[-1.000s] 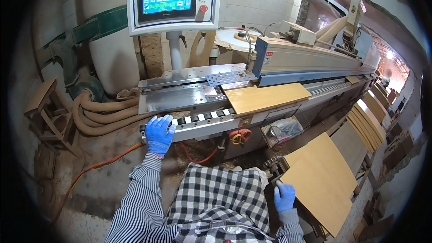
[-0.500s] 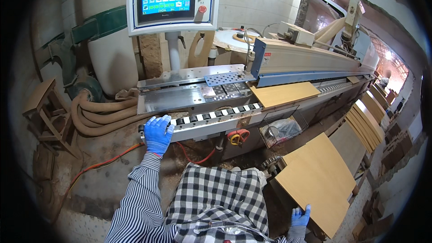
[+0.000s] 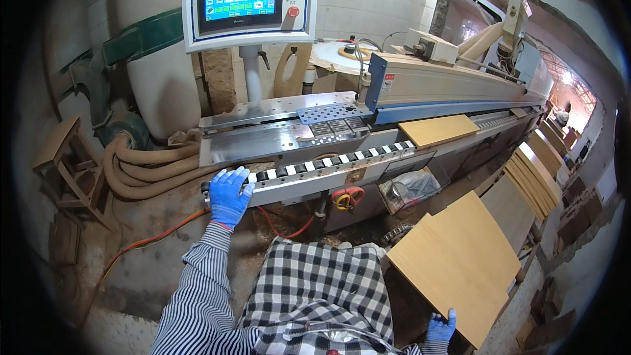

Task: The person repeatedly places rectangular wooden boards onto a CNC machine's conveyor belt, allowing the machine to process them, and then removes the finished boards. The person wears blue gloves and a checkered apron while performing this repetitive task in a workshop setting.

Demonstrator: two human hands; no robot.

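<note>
My left hand (image 3: 230, 197), in a blue glove, rests on the near left end of the machine's roller rail (image 3: 315, 172), its fingers stretched over the rollers. At the lower right my right hand (image 3: 440, 329), also gloved in blue, grips the near edge of a light-brown wooden board (image 3: 460, 263). Its thumb shows at the edge, and part of the fingers is hidden. That board lies on top of a stack beside me. Another wood-coloured panel (image 3: 439, 131) lies on the machine, partly along the blue-edged beam (image 3: 447, 95).
A control screen (image 3: 240, 0) with green and red buttons stands above the machine. Brown hoses (image 3: 158, 169) and a wooden stool (image 3: 62, 158) are at the left. A wire basket (image 3: 414, 190) hangs below the rail. More stacked boards (image 3: 532, 181) stand at the right.
The panel on the machine has moved right and away along the rail. The top board beside my right hand has shifted slightly left. My left hand stays in place.
</note>
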